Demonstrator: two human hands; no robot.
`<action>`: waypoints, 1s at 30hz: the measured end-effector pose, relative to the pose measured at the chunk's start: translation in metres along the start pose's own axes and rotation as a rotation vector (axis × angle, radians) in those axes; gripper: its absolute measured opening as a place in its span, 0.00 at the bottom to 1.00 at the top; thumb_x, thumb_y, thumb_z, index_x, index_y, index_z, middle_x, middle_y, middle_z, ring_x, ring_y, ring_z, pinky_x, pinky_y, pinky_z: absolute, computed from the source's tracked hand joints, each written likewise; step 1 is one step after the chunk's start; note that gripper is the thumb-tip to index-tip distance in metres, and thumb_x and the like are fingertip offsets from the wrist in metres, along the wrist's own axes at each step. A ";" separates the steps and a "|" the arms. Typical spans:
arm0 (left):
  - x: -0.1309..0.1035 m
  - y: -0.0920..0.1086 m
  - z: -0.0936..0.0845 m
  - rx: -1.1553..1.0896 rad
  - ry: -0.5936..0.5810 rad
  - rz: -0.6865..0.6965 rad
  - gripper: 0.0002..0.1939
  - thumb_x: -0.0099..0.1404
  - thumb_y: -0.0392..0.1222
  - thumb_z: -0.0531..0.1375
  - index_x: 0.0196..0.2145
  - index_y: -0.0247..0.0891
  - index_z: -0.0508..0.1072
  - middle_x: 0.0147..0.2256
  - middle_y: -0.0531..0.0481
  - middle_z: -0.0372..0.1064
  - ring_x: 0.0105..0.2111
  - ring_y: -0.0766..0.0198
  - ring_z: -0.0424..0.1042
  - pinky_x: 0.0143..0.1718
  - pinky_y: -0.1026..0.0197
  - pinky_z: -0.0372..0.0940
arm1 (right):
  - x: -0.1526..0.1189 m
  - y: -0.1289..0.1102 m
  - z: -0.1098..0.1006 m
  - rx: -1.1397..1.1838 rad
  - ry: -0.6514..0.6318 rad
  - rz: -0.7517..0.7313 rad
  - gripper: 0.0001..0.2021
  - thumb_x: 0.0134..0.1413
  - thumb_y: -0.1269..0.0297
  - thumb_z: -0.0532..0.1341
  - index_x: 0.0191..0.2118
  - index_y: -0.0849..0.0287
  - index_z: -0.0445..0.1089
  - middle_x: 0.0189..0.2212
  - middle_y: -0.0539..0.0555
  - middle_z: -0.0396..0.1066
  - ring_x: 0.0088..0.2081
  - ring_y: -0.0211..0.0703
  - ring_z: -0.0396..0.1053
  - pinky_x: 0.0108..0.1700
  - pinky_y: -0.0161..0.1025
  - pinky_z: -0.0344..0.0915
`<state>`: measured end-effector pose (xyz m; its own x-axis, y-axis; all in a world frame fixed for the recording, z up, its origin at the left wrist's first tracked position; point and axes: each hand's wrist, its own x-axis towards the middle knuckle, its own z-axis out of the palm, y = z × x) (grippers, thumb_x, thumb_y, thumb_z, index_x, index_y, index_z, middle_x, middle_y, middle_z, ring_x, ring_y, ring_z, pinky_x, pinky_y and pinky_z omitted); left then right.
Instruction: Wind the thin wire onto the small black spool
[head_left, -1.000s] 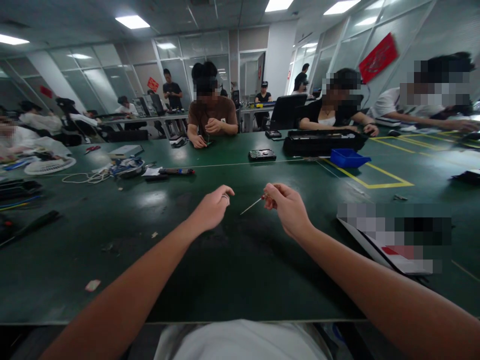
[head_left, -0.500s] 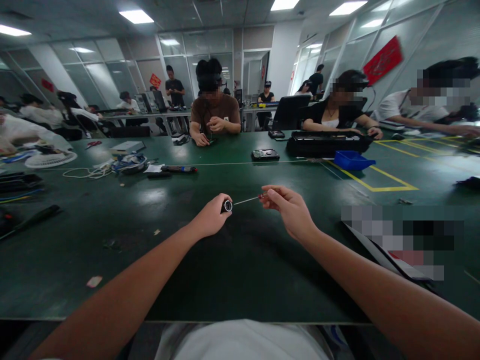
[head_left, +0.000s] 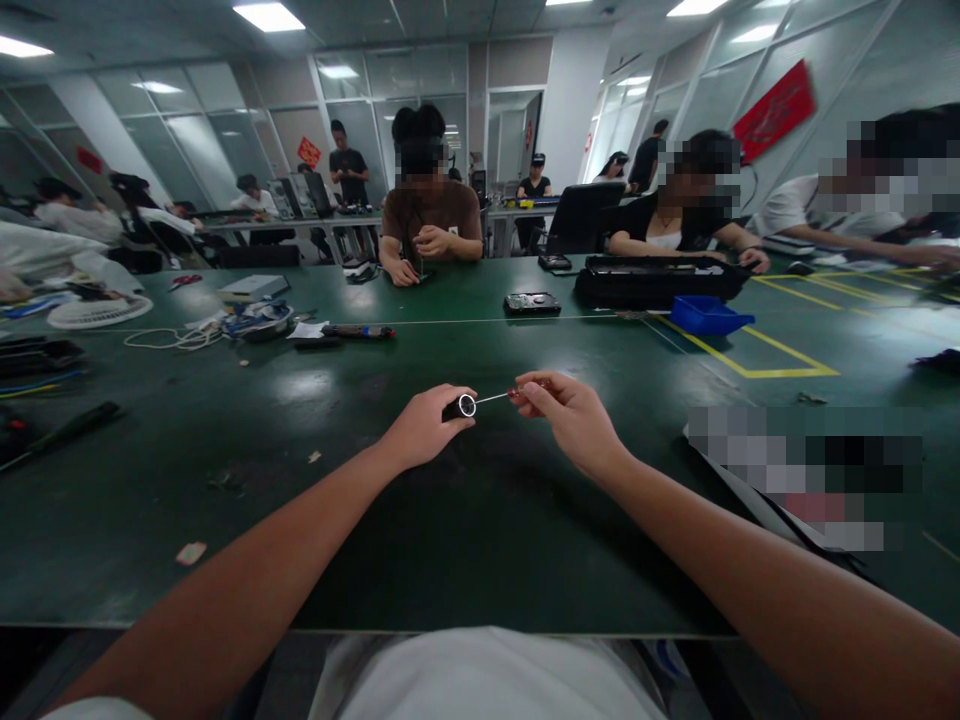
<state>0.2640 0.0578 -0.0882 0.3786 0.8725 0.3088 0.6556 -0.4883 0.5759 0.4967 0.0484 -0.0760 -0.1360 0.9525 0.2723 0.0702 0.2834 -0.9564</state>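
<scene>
My left hand (head_left: pixel 429 428) is closed around a black cylindrical object (head_left: pixel 453 408) with a bright ring at its end, which faces right and toward me. My right hand (head_left: pixel 574 418) pinches the red handle of a screwdriver (head_left: pixel 493 399), its thin metal shaft pointing left. The shaft's tip reaches the ringed end of the black cylinder; whether it is inside or just beside it I cannot tell. Both hands are held over the green table (head_left: pixel 480 540), in front of me.
A pixelated flat item (head_left: pixel 795 490) lies at right. Beyond the hands are an opened device (head_left: pixel 532 303), a blue tray (head_left: pixel 709 315) and a long black casing (head_left: pixel 660 282). Cables (head_left: pixel 259 318) and tools (head_left: pixel 360 332) lie at left. Several people sit around.
The black cylinder in my left hand has shifted slightly right and its ring shows more. The screwdriver has come closer to it, moving left. The view has tilted a little.
</scene>
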 end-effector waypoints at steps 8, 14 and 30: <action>0.000 0.004 -0.003 0.060 -0.029 0.005 0.18 0.64 0.39 0.64 0.52 0.39 0.73 0.50 0.46 0.73 0.51 0.54 0.70 0.57 0.51 0.61 | -0.003 -0.008 -0.002 -0.388 0.079 -0.039 0.17 0.58 0.47 0.62 0.32 0.56 0.76 0.24 0.51 0.75 0.26 0.42 0.70 0.30 0.40 0.63; 0.000 0.002 -0.004 0.128 -0.048 0.042 0.19 0.65 0.40 0.64 0.53 0.40 0.73 0.51 0.46 0.73 0.51 0.54 0.69 0.58 0.49 0.59 | -0.007 -0.011 -0.001 -0.496 0.032 -0.153 0.14 0.60 0.50 0.61 0.32 0.55 0.74 0.23 0.50 0.73 0.25 0.42 0.67 0.29 0.40 0.59; -0.002 0.001 -0.002 0.066 -0.041 0.068 0.19 0.64 0.39 0.64 0.54 0.40 0.73 0.51 0.45 0.72 0.51 0.55 0.70 0.57 0.51 0.62 | -0.010 -0.010 0.003 -0.429 -0.051 -0.174 0.13 0.63 0.60 0.56 0.51 0.52 0.67 0.32 0.51 0.73 0.30 0.44 0.69 0.33 0.41 0.61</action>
<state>0.2630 0.0553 -0.0866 0.4492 0.8367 0.3132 0.6690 -0.5474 0.5028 0.4946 0.0354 -0.0698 -0.2296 0.8830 0.4094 0.4434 0.4694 -0.7636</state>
